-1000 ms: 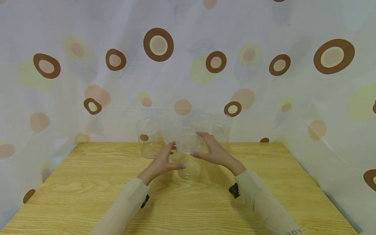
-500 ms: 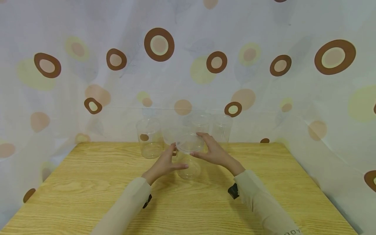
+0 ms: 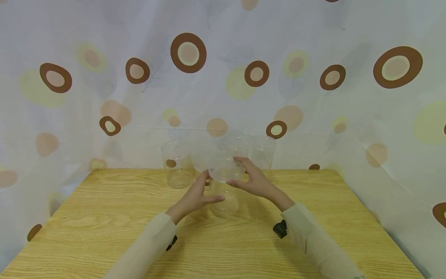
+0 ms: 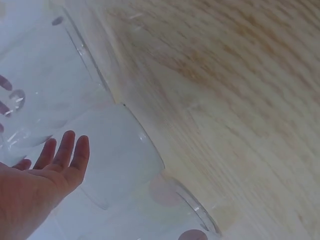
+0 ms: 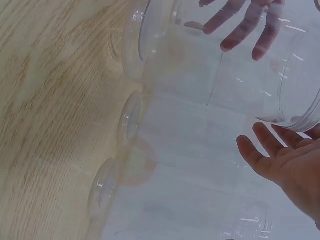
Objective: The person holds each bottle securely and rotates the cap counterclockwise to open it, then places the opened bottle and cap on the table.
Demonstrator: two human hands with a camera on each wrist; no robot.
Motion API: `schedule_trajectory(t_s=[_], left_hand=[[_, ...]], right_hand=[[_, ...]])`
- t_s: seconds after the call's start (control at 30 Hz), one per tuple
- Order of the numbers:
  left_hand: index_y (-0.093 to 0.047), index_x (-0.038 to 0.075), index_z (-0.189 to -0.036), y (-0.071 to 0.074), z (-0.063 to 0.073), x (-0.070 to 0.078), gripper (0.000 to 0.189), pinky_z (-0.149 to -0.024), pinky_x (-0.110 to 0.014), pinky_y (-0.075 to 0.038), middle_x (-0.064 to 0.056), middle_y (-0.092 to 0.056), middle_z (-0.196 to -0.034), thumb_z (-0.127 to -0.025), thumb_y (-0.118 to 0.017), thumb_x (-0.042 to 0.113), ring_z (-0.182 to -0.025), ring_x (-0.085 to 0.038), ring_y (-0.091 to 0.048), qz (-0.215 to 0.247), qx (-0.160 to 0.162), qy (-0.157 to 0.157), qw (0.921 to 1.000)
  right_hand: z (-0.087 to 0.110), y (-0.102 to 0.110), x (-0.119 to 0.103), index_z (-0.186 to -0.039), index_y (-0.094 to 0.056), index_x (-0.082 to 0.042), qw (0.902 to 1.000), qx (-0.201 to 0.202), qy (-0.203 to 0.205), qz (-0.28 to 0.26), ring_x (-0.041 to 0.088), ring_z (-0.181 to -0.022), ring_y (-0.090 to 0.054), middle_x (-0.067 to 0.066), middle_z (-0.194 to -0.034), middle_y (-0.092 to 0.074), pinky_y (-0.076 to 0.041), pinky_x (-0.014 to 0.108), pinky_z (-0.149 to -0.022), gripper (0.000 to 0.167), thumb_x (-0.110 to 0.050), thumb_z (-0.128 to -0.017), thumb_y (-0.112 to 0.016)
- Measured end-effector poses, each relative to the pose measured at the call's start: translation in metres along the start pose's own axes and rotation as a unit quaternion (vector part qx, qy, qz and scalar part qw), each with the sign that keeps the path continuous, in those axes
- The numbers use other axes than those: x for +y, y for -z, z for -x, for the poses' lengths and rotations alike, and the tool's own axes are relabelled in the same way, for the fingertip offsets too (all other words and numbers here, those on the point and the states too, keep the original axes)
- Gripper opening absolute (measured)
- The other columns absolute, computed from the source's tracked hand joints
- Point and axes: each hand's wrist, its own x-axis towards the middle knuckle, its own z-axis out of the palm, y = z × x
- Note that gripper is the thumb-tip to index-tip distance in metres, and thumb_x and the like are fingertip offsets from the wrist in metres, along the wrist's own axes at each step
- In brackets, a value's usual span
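**Spotted backdrop (image 3: pixel 223 89) behind a wood-grain table (image 3: pixel 223 248)**

Clear jars stand near the table's far side: a back-left jar (image 3: pixel 178 166), a back-right jar (image 3: pixel 265 155), and more between them, hard to separate by eye. Nearest the person is the front jar (image 3: pixel 223 190), apparently upright, between the left hand (image 3: pixel 192 197) and the right hand (image 3: pixel 256 181).

Positioning the hands around this jar seems to be the step in hand. Moving it would call for firm, even contact from both sides, judging by its smooth, wide wall.

Both hands are apart from each other, fingers spread and loosely bent, neither clamped on anything. Left sits low by the jar's side, thumb reaching across its front; right sits higher, thumb and forefinger parted along the rim. Whether either actually touches, I cannot tell. Pale sleeves (image 3: pixel 148 242) angle inward.
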Motion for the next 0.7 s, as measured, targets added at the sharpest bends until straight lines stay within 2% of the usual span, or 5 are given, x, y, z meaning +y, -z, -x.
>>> schedule_trajectory(t_s=[0.07, 0.2, 0.4, 0.5, 0.7], left_hand=[[-0.018, 0.017, -0.144, -0.001, 0.001, 0.002, 0.091, -0.095, -0.053, -0.039, -0.011, -0.038, -0.133, -0.075, -0.075, 0.032, -0.119, -0.039, -0.042, 0.008, -0.001, -0.006, 1.0], [-0.009, 0.022, -0.145, -0.003, 0.007, 0.006, 0.093, -0.095, -0.058, -0.037, -0.016, -0.031, -0.139, -0.078, -0.072, 0.035, -0.122, -0.044, -0.041, 0.034, -0.008, 0.014, 0.9993], [-0.002, 0.028, -0.144, -0.005, 0.013, 0.008, 0.093, -0.099, -0.056, -0.035, -0.02, -0.024, -0.145, -0.081, -0.07, 0.032, -0.127, -0.045, -0.036, 0.088, -0.026, 0.024, 0.9955], [-0.002, 0.026, -0.143, -0.004, 0.016, 0.012, 0.091, -0.097, -0.057, -0.036, -0.021, -0.025, -0.144, -0.081, -0.069, 0.029, -0.126, -0.046, -0.037, 0.103, -0.028, 0.021, 0.9941], [0.0, 0.022, -0.144, -0.002, 0.023, 0.033, 0.099, -0.097, -0.062, -0.033, -0.023, -0.024, -0.143, -0.078, -0.073, 0.017, -0.125, -0.048, -0.036, 0.12, -0.033, 0.02, 0.9921]], right_hand=[[0.001, 0.001, -0.002, -0.141, -0.029, -0.005, 0.9998, 0.004, 0.004, -0.018, 0.033, -0.122, -0.043, 0.015, -0.14, -0.036, -0.041, 0.053, -0.094, 0.077, -0.034, -0.082, -0.068], [0.003, 0.002, -0.007, -0.141, -0.029, -0.007, 0.9989, 0.009, 0.002, -0.047, 0.033, -0.121, -0.044, 0.015, -0.14, -0.036, -0.044, 0.049, -0.092, 0.075, -0.031, -0.082, -0.069], [0.006, 0.003, -0.017, -0.141, -0.028, -0.006, 0.997, 0.007, -0.01, -0.076, 0.032, -0.119, -0.046, 0.014, -0.139, -0.036, -0.046, 0.046, -0.092, 0.076, -0.03, -0.081, -0.07], [0.008, 0.004, -0.021, -0.141, -0.028, -0.006, 0.9965, 0.008, -0.018, -0.081, 0.031, -0.12, -0.045, 0.013, -0.139, -0.036, -0.045, 0.046, -0.092, 0.077, -0.031, -0.081, -0.07], [0.009, 0.003, -0.027, -0.14, -0.029, -0.003, 0.9967, 0.008, -0.02, -0.079, 0.032, -0.121, -0.044, 0.015, -0.138, -0.037, -0.045, 0.048, -0.091, 0.077, -0.03, -0.081, -0.07]])
